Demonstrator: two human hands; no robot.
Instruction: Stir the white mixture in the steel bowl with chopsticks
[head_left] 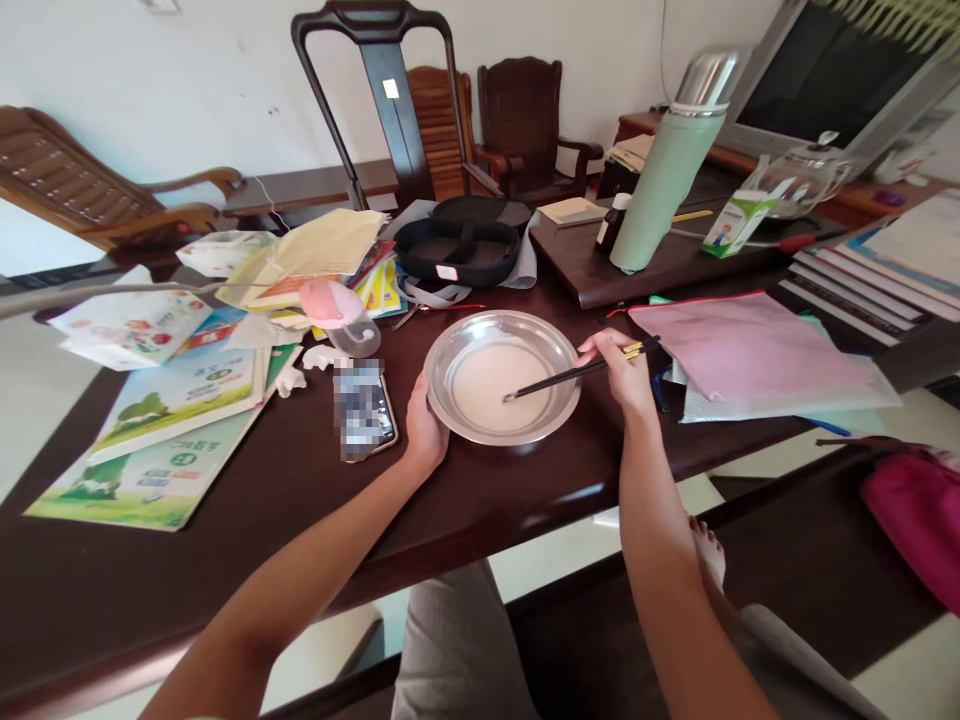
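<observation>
Forearms stretch over the dark bench point(300, 500); left hand point(424, 428) cups the rim of the steel pan point(501, 325), right hand point(624, 372) pinches black chopsticks point(559, 378), tips resting in white liquid point(480, 390).

A phone point(365, 408) lay left of centre, with picture books point(176, 405) spread at the left edge. A green flask point(664, 180) stood upper right, a pink folder point(742, 350) below it — dark wooden chairs point(525, 125) lined the top.

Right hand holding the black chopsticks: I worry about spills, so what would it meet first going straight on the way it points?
Probably the round shiny metal pan: the right hand points left along the black chopsticks, whose tips already sit in its white liquid; depth is unclear.
</observation>
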